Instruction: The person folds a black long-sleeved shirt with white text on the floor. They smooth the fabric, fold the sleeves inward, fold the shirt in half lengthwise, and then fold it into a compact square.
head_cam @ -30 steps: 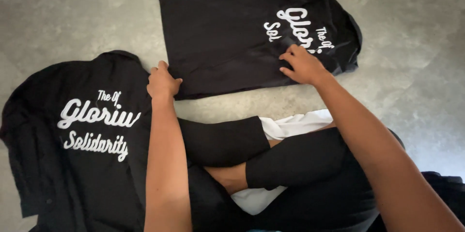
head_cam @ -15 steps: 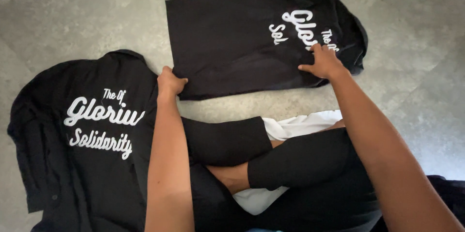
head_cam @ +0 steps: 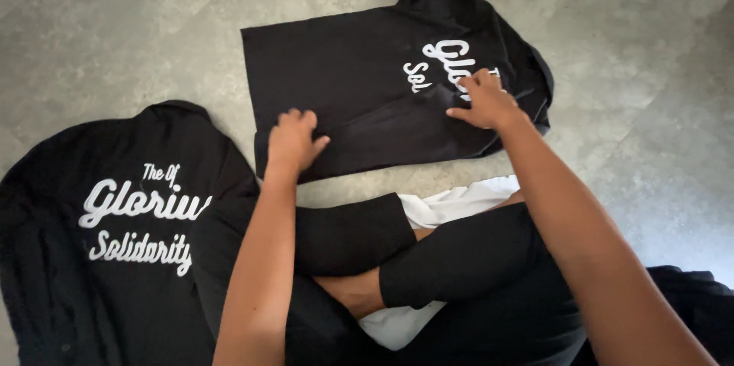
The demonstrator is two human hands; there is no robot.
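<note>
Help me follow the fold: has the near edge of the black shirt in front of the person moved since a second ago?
Yes. Both hands, left hand and right hand, have carried the black shirt edge away from the person, now covering part of its white lettering.

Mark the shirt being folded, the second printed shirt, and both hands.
folded black shirt (head_cam: 336,68): head view, plain back panel.
second black shirt (head_cam: 138,221): head view, its white lettering.
left hand (head_cam: 293,142): head view, knuckles.
right hand (head_cam: 485,102): head view, back of hand.
</note>
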